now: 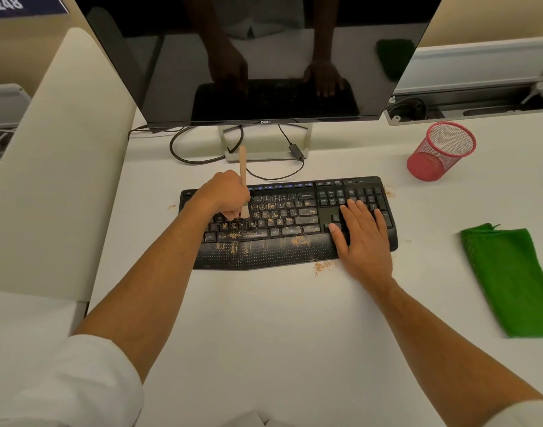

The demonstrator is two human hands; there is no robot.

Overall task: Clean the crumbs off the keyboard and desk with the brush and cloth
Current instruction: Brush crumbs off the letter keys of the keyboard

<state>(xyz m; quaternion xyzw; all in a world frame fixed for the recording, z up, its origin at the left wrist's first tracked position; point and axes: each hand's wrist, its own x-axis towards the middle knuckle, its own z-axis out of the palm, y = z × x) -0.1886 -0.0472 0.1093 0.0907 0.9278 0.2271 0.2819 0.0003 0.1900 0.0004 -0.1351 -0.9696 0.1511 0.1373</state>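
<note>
The left hand [225, 194] curls its fingers around the brush [243, 183], bristles on crumbed keys just below. The right hand [361, 234] lies flat, fingers straight, likely steadying the keyboard [294, 238].

A white desk [264, 334] fills most of the view under warm, yellowish light. A cream padded partition [63, 164] runs along its left edge. Along the far edge, towards the right corner, an open cable tray [467, 109] sits below a pale panel [479, 63]. Behind the partition stands a beige wall [14, 47] with a dark blue sign [20, 4] reading 248.
</note>
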